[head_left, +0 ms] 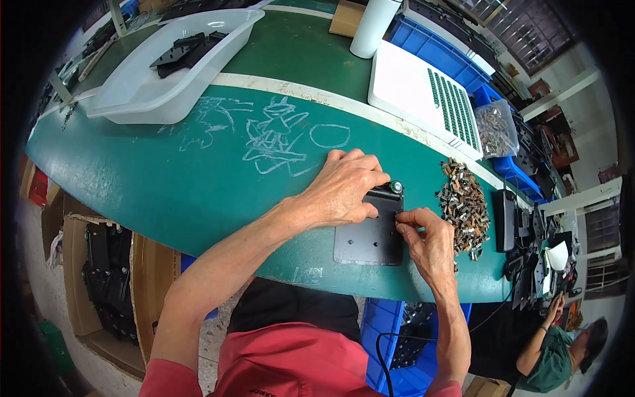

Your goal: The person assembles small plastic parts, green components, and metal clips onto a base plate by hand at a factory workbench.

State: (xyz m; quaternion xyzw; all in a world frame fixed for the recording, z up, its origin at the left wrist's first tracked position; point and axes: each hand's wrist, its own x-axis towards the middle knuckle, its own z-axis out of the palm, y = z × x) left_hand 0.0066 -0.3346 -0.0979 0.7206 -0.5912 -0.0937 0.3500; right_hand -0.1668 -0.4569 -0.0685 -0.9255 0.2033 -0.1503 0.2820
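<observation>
A flat black plate (pixel 368 246) with a few small holes or studs lies on the green table in front of me. My left hand (pixel 344 188) is closed over its far end, thumb on the plate's face and fingers bent around the far edge. Beside those fingertips is a small round greenish metallic piece (pixel 395 187). At the plate's right edge my right hand (pixel 426 238) is closed, thumb and forefinger pinched together. Whatever sits between these fingertips is hidden. Right of this hand lies a heap of small metal clips (pixel 465 210).
A white tub (pixel 149 99) holding black parts stands far left. Beyond the clips are a white panel with green slots (pixel 413 92), a white bottle (pixel 376 26) and blue crates (pixel 436 53). Below left is a cardboard box (pixel 79 291) of black parts. Another person (pixel 552 357) sits at right.
</observation>
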